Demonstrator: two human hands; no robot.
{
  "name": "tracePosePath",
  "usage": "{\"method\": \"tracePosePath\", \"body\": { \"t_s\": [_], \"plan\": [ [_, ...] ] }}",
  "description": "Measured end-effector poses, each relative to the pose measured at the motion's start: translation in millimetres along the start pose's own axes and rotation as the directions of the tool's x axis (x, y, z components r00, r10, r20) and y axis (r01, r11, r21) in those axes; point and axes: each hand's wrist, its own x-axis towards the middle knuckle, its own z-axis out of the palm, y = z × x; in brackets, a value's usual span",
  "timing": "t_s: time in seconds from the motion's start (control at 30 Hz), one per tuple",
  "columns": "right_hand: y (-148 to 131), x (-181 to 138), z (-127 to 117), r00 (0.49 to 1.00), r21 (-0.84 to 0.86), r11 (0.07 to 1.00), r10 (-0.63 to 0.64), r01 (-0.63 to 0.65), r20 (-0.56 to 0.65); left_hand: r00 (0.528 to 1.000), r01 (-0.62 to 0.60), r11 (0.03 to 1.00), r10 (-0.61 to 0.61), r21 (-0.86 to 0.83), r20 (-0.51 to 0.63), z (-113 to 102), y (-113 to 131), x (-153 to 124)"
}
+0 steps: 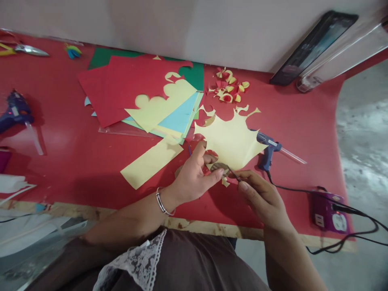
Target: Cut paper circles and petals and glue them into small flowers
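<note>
My left hand (195,173), with a silver bracelet at the wrist, is closed on the lower left edge of a pale yellow paper sheet (233,139). Round bites are cut out of the sheet's edge. By the left thumb is a small rounded piece (218,166) in shadow; I cannot tell if it is still joined to the sheet. My right hand (262,196) pinches a thin dark tool (233,173), its tip against that piece. The fingers hide most of the tool, so its kind is unclear.
Coloured paper sheets (121,87) are stacked behind, near a yellow strip (151,162). Small red and yellow paper pieces (228,85) lie at the back. Glue guns (266,155) (15,111) rest on both sides. Cords run from a purple power block (329,212). Scissors (30,49) lie far left.
</note>
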Motion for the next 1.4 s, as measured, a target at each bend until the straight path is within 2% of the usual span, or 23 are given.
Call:
{"method": "tracePosePath", "body": {
  "t_s": [0.2,0.33,0.47,0.6,0.7,0.9,1.03,1.23,1.4],
  "plan": [
    [-1.1,-0.7,-0.6,1.0,-0.018,1.0,0.01,-0.01,0.006,0.994,-0.075,0.994,0.069,0.074,0.081,-0.8,0.5,0.3],
    [-3.2,-0.9,-1.4,1.0,-0.046,0.999,0.016,-0.016,0.007,0.994,-0.055,0.988,0.041,0.145,0.098,-3.6,2.6,-0.6],
    [-3.5,-3.0,-5.4,1.0,-0.073,0.997,0.008,-0.009,-0.002,0.994,-0.047,0.993,0.037,0.106,0.102,-5.9,5.4,1.9],
    [-1.7,-8.4,-6.4,0.995,-0.046,0.999,-0.032,0.028,-0.093,0.996,-0.049,0.997,0.044,0.063,0.079,-7.0,7.5,5.3],
    [-4.3,-8.5,2.3,0.977,-0.041,0.996,-0.091,0.085,-0.191,0.998,-0.023,0.996,0.019,0.086,0.052,-6.3,4.8,5.2],
    [-10.1,5.1,30.5,0.884,-0.124,0.981,-0.191,0.152,-0.427,0.996,0.004,0.996,-0.012,0.092,0.088,-2.6,2.2,1.2],
    [-6.7,10.8,38.1,0.871,-0.187,0.97,-0.223,0.155,-0.437,0.994,0.012,0.993,-0.025,0.12,0.109,-2.1,8.7,-1.5],
    [-5.1,10.1,41.6,0.857,-0.211,0.966,-0.231,0.148,-0.46,0.993,-0.053,0.976,0.03,0.213,0.113,-3.4,12.9,-1.4],
    [-5.8,8.3,44.7,0.863,-0.187,0.969,-0.228,0.159,-0.45,0.992,-0.008,0.982,-0.015,0.187,0.124,-4.2,13.9,-0.7]
  ]
}}
